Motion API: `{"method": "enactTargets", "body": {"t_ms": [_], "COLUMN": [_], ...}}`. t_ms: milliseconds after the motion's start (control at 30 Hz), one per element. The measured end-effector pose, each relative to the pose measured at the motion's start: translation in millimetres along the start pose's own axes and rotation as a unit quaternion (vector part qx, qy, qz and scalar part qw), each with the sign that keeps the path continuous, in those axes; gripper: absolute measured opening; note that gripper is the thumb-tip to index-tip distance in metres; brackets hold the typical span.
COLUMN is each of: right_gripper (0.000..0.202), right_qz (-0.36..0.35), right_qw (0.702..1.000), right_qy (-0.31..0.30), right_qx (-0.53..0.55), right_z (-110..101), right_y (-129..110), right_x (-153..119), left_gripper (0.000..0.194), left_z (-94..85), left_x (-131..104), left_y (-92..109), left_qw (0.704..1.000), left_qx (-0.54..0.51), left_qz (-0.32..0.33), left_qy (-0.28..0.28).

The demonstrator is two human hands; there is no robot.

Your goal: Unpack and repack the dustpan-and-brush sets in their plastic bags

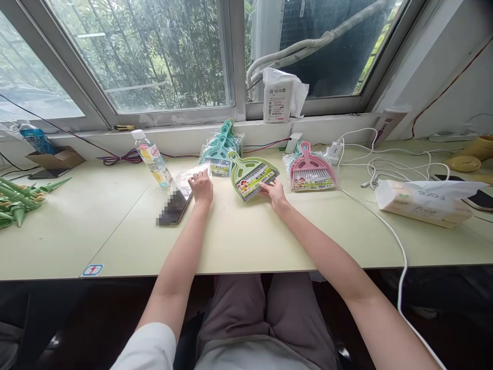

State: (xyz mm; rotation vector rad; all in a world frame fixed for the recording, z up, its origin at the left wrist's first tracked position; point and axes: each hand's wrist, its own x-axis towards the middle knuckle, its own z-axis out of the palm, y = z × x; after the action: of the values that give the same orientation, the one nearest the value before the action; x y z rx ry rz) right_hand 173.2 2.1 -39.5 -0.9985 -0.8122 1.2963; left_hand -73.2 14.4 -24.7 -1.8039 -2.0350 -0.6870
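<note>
My right hand (274,195) grips a light green mini dustpan and brush set (252,174) by its lower right edge, thumb over the printed label. The set is tilted, its handle pointing up and left. My left hand (202,187) is closed, with curled fingers on a crumpled clear plastic bag (188,176) beside a dark phone (175,206). Behind my hands lie several teal dustpan and brush sets (220,154) in clear wrapping. To the right of the green set rests a pink dustpan and brush set (311,169), also in clear plastic.
A drink bottle (153,158) stands left of the phone. White cables (396,169) and a tissue pack (425,203) occupy the right side. Green plastic pieces (21,200) lie far left. A box (278,103) stands on the windowsill.
</note>
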Motion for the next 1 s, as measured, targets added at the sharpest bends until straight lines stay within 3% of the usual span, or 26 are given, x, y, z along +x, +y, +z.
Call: {"method": "enactTargets", "body": {"t_ms": [100, 300, 433, 633, 767, 867, 1000], "right_gripper": [0.022, 0.023, 0.022, 0.024, 0.028, 0.027, 0.026], "right_qz": [0.001, -0.004, -0.001, 0.011, 0.019, 0.022, 0.014], "right_qw": [1.000, 0.999, 0.996, 0.991, 0.991, 0.994, 0.998], "right_qy": [0.002, 0.036, 0.072, 0.103, 0.099, 0.086, 0.053], "right_qx": [-0.001, 0.013, 0.042, 0.084, 0.086, 0.071, 0.041], "right_z": [1, 2, -1, -11, -15, -14, -12], "right_y": [2, -1, -9, -15, -15, -13, -11], "right_x": [1, -3, -4, 4, 8, 8, 6], "left_gripper": [0.032, 0.024, 0.022, 0.021, 0.027, 0.031, 0.028], "left_z": [3.5, -13.4, -10.1, 6.3, -0.4, -16.0, -30.0], "left_x": [4, 3, 2, 6, 6, 2, -8], "left_y": [-7, 11, 17, -9, -17, -5, 23], "left_qw": [0.999, 0.979, 0.972, 0.978, 0.978, 0.975, 0.988], "left_qx": [-0.036, -0.186, -0.201, -0.161, -0.131, -0.123, -0.122], "left_qz": [-0.001, 0.042, 0.051, -0.018, -0.105, -0.137, -0.063], "left_qy": [-0.026, 0.074, 0.114, 0.131, 0.127, 0.124, 0.075]}}
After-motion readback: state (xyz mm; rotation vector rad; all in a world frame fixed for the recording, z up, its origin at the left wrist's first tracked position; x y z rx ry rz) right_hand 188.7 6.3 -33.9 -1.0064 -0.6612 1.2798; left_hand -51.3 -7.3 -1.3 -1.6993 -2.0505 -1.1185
